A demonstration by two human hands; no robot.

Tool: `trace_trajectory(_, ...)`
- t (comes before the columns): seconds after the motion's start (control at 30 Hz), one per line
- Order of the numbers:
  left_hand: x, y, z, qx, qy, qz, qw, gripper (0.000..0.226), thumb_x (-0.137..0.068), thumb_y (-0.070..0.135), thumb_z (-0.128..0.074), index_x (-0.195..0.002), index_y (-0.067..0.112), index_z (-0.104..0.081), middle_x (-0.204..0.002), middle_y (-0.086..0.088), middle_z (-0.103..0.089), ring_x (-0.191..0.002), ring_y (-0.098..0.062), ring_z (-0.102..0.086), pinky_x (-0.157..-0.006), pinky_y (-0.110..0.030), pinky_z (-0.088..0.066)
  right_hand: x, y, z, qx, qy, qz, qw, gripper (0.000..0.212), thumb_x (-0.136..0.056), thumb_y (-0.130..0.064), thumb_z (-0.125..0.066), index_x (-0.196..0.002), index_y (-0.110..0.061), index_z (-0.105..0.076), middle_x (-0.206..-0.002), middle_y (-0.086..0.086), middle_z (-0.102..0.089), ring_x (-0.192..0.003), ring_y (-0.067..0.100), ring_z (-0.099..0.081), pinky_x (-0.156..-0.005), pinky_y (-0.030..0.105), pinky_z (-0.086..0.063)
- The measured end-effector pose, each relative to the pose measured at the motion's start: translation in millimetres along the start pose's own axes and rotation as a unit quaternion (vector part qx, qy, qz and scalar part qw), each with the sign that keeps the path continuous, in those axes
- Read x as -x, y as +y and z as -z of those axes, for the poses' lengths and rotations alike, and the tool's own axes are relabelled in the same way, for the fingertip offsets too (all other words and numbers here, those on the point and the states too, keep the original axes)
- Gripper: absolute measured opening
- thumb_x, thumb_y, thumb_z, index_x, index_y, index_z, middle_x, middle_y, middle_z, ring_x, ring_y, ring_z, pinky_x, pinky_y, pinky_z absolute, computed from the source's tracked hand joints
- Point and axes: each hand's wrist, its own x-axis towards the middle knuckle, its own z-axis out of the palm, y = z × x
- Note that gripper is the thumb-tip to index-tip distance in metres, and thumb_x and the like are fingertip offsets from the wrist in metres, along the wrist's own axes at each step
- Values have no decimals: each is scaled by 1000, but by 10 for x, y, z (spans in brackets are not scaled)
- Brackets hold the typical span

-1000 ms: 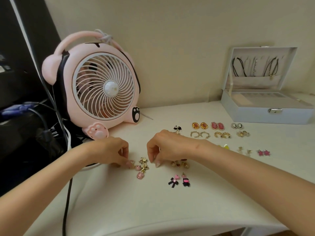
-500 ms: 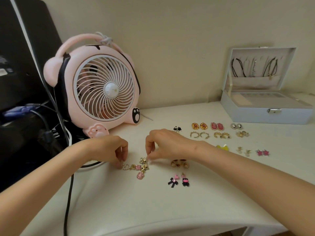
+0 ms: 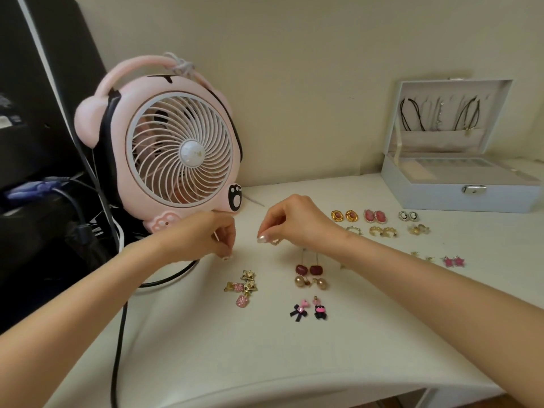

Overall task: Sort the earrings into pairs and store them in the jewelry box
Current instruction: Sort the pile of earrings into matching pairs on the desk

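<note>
Your left hand (image 3: 212,240) hangs just over the white desk (image 3: 206,363), in front of the pink round desk fan (image 3: 179,154). Its fingers are curled, thumb and forefinger tips pressed together. Whatever sits between them is too small to tell.

Your right hand (image 3: 294,222) is near it, the two apart and not touching. Its fingers curl down and pinch a small pale gold earring (image 3: 275,241) low over the desk. Contact with the desk is unclear.

Below the left hand lies a tangled cluster of gold and pink earrings (image 3: 243,287), unsorted, pieces touching.

Below the right hand, front to back:
- a black bow earring (image 3: 297,313) beside a black bear earring (image 3: 320,313)
- a pair of gold ball earrings (image 3: 311,282)
- a pair of dark red square drop earrings (image 3: 309,270), side by side

Behind your right wrist pairs lie in rows: gold ovals with amber stones (image 3: 343,215), pink ovals (image 3: 374,216), round black-and-white cameos (image 3: 408,215), gold half hoops (image 3: 382,231) and pink stars (image 3: 453,261).

The pale blue jewelry box (image 3: 471,201) stands back right near the wall, lid up, well apart from both hands. Necklaces (image 3: 438,113) hang inside the lid.

A black cable (image 3: 117,334) runs across the desk's left side to the front edge.
</note>
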Motion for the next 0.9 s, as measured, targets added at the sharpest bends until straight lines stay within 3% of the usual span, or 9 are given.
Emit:
trace_trajectory(0.07,-55,34,-18,46,29,-21,998,14,-79,14,-71,-77,22,-59,-82,5,-68,-80,-10,-65,-80,-31,-53,-10,31,40,27,32,2,999,6,-72,-16,-78,-76,-13,-75,-68,1,-69,-62,8,-62,-66,21,-49)
trace_trajectory(0.13,-91,55,-58,132,51,-36,989,14,-79,11,-71,-77,20,-61,-84,-1,-70,-83,-17,-67,-84,-35,-54,-7,64,84,23,47,-4,999,7,-72,-16,-78,-76,-12,-74,-70,1,-71,-67,10,-65,-66,19,-51)
trace_trajectory(0.23,-141,98,-124,271,54,-31,961,8,-80,2,-68,-83,7,-63,-86,-10,-71,-86,-24,-69,-83,-31,-55,11,93,154,-24,46,-22,998,7,-74,-8,-76,-78,-3,-72,-70,8,-70,-57,9,-64,-55,13,-50)
trace_trajectory(0.33,-208,105,-173,330,37,-22,943,6,-81,-2,-65,-84,2,-63,-86,-14,-68,-85,-27,-69,-73,-22,-56,5,122,189,-49,25,-48,997,5,-75,-3,-75,-78,-1,-71,-70,10,-69,-54,9,-63,-52,13,-49)
trace_trajectory(0.5,-301,103,-179,237,-40,-14,971,11,-81,5,-68,-81,15,-65,-81,-2,-71,-78,-13,-68,-74,-22,-52,35,129,139,-100,-72,-92,988,6,-78,-1,-72,-82,-5,-71,-70,6,-70,-61,14,-68,-54,16,-52)
trace_trajectory(0.63,-363,130,-175,123,-46,0,991,13,-77,16,-70,-78,27,-64,-78,10,-70,-77,-7,-66,-77,-23,-51,34,131,102,-101,-133,-81,983,13,-78,3,-70,-87,-7,-70,-78,4,-69,-69,14,-68,-64,18,-55)
trace_trajectory(0.73,-386,200,-222,103,-10,-20,994,9,-78,14,-69,-84,19,-63,-75,11,-62,-68,-2,-55,-62,-8,-41,29,129,109,-91,-136,-72,984,16,-76,4,-72,-89,-6,-70,-77,2,-69,-69,11,-67,-62,17,-52)
trace_trajectory(0.9,-426,223,-361,106,22,-63,992,18,-78,10,-69,-95,6,-64,-83,-5,-65,-69,-10,-53,-62,-16,-40,14,151,142,-85,-100,-60,990,14,-78,1,-70,-84,-12,-69,-75,6,-68,-60,14,-67,-53,16,-50)
